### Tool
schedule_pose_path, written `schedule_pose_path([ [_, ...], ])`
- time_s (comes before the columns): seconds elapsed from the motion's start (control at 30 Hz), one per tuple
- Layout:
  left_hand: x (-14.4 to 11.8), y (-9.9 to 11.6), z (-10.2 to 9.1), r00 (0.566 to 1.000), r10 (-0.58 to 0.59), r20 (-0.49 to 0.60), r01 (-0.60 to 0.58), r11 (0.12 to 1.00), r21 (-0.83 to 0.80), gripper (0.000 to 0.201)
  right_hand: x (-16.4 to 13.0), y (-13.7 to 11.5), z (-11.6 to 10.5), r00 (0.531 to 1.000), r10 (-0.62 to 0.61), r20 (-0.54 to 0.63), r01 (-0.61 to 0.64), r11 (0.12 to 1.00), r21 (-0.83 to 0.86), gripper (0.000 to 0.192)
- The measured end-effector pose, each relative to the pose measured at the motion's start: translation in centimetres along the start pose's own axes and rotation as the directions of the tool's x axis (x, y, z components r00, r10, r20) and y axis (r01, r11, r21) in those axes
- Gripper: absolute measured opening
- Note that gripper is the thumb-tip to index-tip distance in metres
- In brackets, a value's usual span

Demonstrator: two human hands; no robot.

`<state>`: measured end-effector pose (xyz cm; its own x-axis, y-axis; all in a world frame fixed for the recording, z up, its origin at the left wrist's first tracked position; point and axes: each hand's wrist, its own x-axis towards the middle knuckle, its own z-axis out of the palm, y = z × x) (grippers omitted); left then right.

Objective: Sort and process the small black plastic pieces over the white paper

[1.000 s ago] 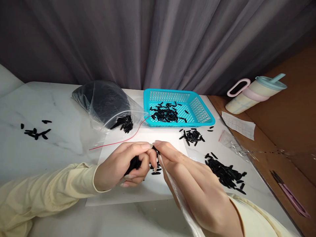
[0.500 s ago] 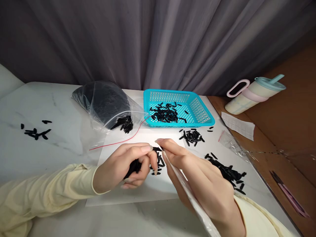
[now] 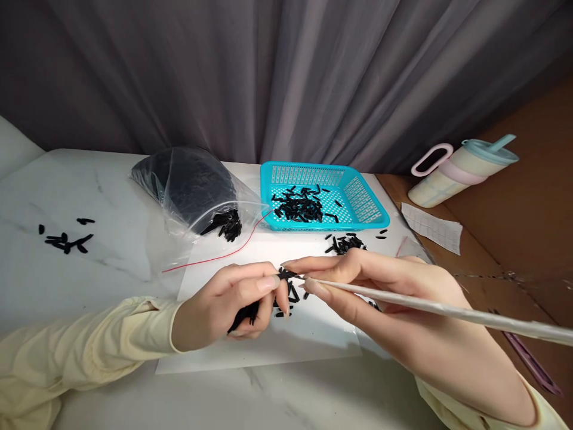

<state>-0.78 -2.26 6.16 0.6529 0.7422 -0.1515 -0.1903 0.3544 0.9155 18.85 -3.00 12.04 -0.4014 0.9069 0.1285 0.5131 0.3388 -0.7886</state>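
Note:
My left hand is closed with small black slender pieces in its palm. Between its thumb and forefinger it pinches one black piece. My right hand grips a long thin white rod, which slants down to the right past the wrist. The rod's narrow dark tip meets or nearly meets the pinched piece; exact contact cannot be made out. Below the fingertips, loose black pieces lie on a white sheet.
Behind the hands stand a blue basket and a clear bag, both holding black pieces. A red string lies by the bag. More black pieces are at left. At right are a tumbler, paper and a pink-handled tool.
My right hand has turned, swinging the white rod from steeply slanted to nearly level, with its tip at the pinched piece. My left hand has hardly moved.

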Motion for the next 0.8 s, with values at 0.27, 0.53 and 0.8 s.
schedule_pose_path([
  [0.27,-0.04,0.03,-0.03,1.000,-0.019,0.010,0.019,1.000,0.013,0.029,0.25,-0.10,-0.15,0.999,0.021,0.026,-0.024,0.991,0.128,0.014],
  [0.53,0.12,0.08,0.08,0.999,-0.035,-0.022,0.035,0.999,0.037,0.032,0.22,0.00,-0.05,0.999,0.034,0.032,-0.037,0.993,0.108,0.015],
  [0.8,0.15,-0.05,0.01,1.000,-0.020,-0.019,0.020,1.000,0.014,0.033,0.27,0.04,0.05,0.999,0.025,0.036,-0.029,0.996,0.088,0.014],
])
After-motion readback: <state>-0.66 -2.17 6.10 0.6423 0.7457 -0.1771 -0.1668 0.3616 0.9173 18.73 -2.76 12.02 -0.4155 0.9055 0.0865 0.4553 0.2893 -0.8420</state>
